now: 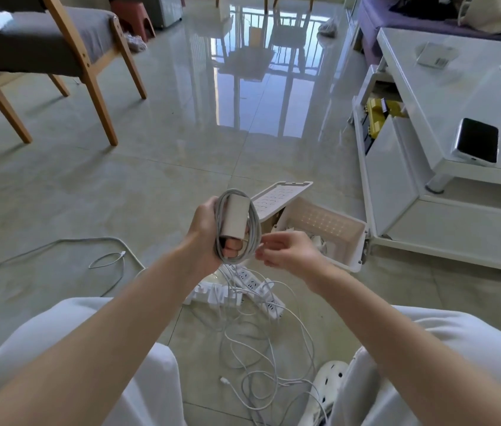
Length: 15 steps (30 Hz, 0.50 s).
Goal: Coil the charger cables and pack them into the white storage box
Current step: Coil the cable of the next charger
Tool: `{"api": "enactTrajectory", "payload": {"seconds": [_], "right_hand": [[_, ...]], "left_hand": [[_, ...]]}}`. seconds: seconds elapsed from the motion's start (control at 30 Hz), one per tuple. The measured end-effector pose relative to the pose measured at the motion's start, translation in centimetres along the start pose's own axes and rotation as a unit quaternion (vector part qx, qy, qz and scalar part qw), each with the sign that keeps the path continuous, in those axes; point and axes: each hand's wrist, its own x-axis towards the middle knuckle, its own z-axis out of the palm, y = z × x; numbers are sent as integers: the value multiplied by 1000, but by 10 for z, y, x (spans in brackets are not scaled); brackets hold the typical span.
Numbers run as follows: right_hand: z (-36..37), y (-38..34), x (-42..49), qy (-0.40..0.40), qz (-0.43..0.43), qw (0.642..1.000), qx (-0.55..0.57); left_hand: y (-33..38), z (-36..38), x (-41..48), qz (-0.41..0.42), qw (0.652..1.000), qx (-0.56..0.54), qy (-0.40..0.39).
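head view: left hand (204, 232) grips upright charger brick (235, 215), cable-wrapped lengthwise.

Left hand (204, 230) grips cable-wound charger brick (236, 219); right hand (289, 250) pinches cable end; white storage box (329, 238) open behind.

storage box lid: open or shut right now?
Open. The lid of the white storage box is swung up and tilted back at the far-left edge, so the box's inside wall is exposed from above.
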Motion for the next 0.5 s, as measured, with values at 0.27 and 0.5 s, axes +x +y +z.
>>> {"api": "enactTrajectory", "payload": {"seconds": [0.27, 0.5], "right_hand": [[-3, -7, 3, -19, 182, 811, 556], [3, -14, 7, 9, 182, 881, 436]], "left_hand": [[-1, 0, -1, -33, 998, -56, -27], [-3, -4, 7, -21, 996, -73, -54]]}}
